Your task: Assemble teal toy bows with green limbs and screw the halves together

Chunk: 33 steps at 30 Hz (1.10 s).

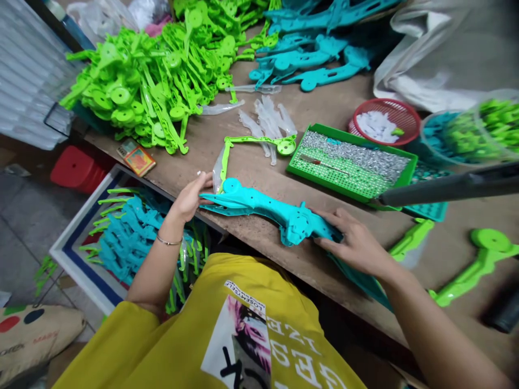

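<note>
Mustard-yellow shirt cloth [194, 346] fills the bottom of the frame, printed with a picture and white letters. Above it, near the centre, a long teal plastic part [263, 204] lies along the front edge of the brown worktop [259, 237]. My right hand [351, 237] grips its right end between thumb and fingers. My left hand [190, 199] is at its narrow left end, some fingers behind it; I cannot tell how far they close.

Across the scuffed, dusty surface, lime-green parts [154, 75] are heaped at upper left and teal parts [324, 59] lie at upper centre. Right of centre sits a green perforated tray [324, 175] of small silvery pieces, with a red basket [413, 121] behind it.

At lower left, a white-rimmed crate [67, 246] holds teal and green parts beside the grey tiled floor [24, 216]. A red stool [75, 167] stands at left, and a printed sack [44, 329] lies in the lower left corner.
</note>
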### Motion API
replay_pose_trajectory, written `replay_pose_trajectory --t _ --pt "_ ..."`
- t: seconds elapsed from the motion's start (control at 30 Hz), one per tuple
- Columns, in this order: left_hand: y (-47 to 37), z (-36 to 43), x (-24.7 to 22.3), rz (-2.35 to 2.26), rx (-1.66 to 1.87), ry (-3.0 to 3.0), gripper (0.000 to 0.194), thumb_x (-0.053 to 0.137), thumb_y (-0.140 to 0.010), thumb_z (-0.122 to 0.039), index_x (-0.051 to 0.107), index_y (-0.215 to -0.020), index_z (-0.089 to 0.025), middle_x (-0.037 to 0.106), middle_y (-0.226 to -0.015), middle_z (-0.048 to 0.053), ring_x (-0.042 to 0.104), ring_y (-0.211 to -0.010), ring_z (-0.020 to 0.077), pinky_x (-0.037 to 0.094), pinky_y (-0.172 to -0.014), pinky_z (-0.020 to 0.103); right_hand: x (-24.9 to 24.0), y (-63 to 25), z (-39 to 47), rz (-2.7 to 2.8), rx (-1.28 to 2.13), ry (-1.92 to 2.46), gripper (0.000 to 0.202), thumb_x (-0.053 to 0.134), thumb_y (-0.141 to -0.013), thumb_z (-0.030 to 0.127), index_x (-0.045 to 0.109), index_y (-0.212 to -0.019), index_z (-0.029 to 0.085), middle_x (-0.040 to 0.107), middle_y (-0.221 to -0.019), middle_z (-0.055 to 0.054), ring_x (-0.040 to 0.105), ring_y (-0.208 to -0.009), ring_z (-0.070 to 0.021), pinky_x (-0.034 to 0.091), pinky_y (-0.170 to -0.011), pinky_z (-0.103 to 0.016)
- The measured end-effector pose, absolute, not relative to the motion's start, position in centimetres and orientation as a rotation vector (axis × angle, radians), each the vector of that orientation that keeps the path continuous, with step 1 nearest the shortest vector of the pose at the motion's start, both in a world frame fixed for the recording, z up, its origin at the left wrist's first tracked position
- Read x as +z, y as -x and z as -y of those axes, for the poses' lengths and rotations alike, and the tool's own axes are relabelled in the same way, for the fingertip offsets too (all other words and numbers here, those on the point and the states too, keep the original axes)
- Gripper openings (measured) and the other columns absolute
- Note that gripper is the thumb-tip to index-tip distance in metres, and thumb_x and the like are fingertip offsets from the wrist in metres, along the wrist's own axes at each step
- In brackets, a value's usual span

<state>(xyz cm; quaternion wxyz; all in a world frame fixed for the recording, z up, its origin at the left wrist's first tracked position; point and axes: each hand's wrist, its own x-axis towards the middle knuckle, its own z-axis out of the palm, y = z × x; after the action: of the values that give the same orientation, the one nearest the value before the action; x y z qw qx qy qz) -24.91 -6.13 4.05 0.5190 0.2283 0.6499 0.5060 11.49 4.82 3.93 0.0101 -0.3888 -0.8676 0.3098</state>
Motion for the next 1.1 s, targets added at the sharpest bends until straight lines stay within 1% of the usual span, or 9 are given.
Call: replay_pose_trajectory --t 0.13,0.3,0.4,0.5,0.67,0.77,0.9,1.0,1.1 --pt "25.4 6.0 4.2 -1.561 1.217 -0.508 0.048 0.067 -0.086 -0.044 0.065 -0.126 -0.018 0.072 -0.113 0.009 0.068 -0.079 0.0177 0.054 -0.065 0.027 3.9 -11.3 -4.8 2.725 0.980 1.194 0.062 0.055 -0.083 0.041 0.053 -0.142 0.022 0.052 -0.088 -0.008 0.058 -0.083 -0.0283 0.050 -0.080 -0.044" --pt "25.8 5.7 4.5 -1.427 1.167 -0.529 0.057 0.066 -0.084 -0.055 0.063 -0.128 -0.018 0.066 -0.125 0.013 0.069 -0.082 0.0189 0.058 -0.069 0.031 3.9 -11.1 -4.8 2.772 1.000 1.205 0.067 0.055 -0.083 0.046 0.051 -0.144 0.018 0.053 -0.094 -0.009 0.059 -0.090 -0.0294 0.050 -0.087 -0.047" --pt "26.2 5.7 4.9 -1.559 1.140 -0.613 0.060 0.068 -0.083 -0.053 0.061 -0.129 -0.016 0.065 -0.123 0.013 0.068 -0.092 0.0205 0.058 -0.074 0.031 4.0 -11.1 -4.7 2.781 1.028 1.241 0.070 0.055 -0.085 0.049 0.048 -0.147 0.018 0.055 -0.097 -0.011 0.060 -0.095 -0.0317 0.049 -0.090 -0.048" --pt "26.4 5.6 5.2 -1.766 1.086 -0.853 0.067 0.073 -0.079 -0.047 0.056 -0.135 -0.015 0.061 -0.122 0.013 0.066 -0.096 0.0216 0.057 -0.077 0.032 4.1 -11.2 -4.7 2.772 1.049 1.258 0.069 0.055 -0.086 0.051 0.047 -0.147 0.021 0.058 -0.104 -0.012 0.061 -0.103 -0.0337 0.049 -0.092 -0.048" --pt "26.9 4.7 5.3 -1.781 0.799 -1.403 0.069 0.079 -0.072 -0.036 0.056 -0.135 -0.020 0.052 -0.130 0.012 0.061 -0.108 0.0235 0.054 -0.090 0.038 4.1 -11.6 -4.7 2.751 1.063 1.228 0.070 0.058 -0.086 0.053 0.045 -0.148 0.024 0.060 -0.107 -0.013 0.060 -0.107 -0.0346 0.048 -0.095 -0.051" --pt "27.3 3.9 5.7 -1.797 0.642 -1.594 0.070 0.077 -0.073 -0.033 0.054 -0.137 -0.020 0.053 -0.128 0.011 0.060 -0.109 0.0231 0.050 -0.097 0.039 4.1 -11.7 -4.6 2.735 1.090 1.221 0.070 0.058 -0.086 0.054 0.044 -0.149 0.027 0.058 -0.100 -0.011 0.059 -0.103 -0.0334 0.048 -0.093 -0.051" --pt "26.7 2.6 7.5 -1.834 0.436 -1.836 0.074 0.076 -0.072 -0.033 0.052 -0.140 -0.018 0.053 -0.135 0.013 0.053 -0.125 0.0288 0.040 -0.108 0.042 4.2 -11.7 -4.5 2.705 1.107 1.210 0.070 0.059 -0.086 0.053 0.045 -0.148 0.025 0.053 -0.091 -0.009 0.059 -0.093 -0.0305 0.049 -0.089 -0.048" --pt "25.4 1.3 8.9 -1.684 0.271 -1.959 0.071 0.079 -0.068 -0.037 0.058 -0.134 -0.021 0.060 -0.131 0.011 0.055 -0.123 0.0303 0.041 -0.104 0.040 4.3 -11.7 -4.4 2.675 1.108 1.201 0.068 0.060 -0.085 0.052 0.048 -0.146 0.026 0.053 -0.091 -0.008 0.058 -0.091 -0.0296 0.049 -0.087 -0.047" --pt "24.2 0.0 9.3 -1.584 0.052 -1.948 0.059 0.084 -0.060 -0.037 0.071 -0.115 -0.023 0.071 -0.112 0.008 0.063 -0.109 0.0320 0.044 -0.094 0.038 4.2 -11.9 -4.3 2.649 1.121 1.201 0.068 0.061 -0.085 0.052 0.049 -0.146 0.026 0.054 -0.092 -0.008 0.058 -0.090 -0.0290 0.049 -0.087 -0.047"
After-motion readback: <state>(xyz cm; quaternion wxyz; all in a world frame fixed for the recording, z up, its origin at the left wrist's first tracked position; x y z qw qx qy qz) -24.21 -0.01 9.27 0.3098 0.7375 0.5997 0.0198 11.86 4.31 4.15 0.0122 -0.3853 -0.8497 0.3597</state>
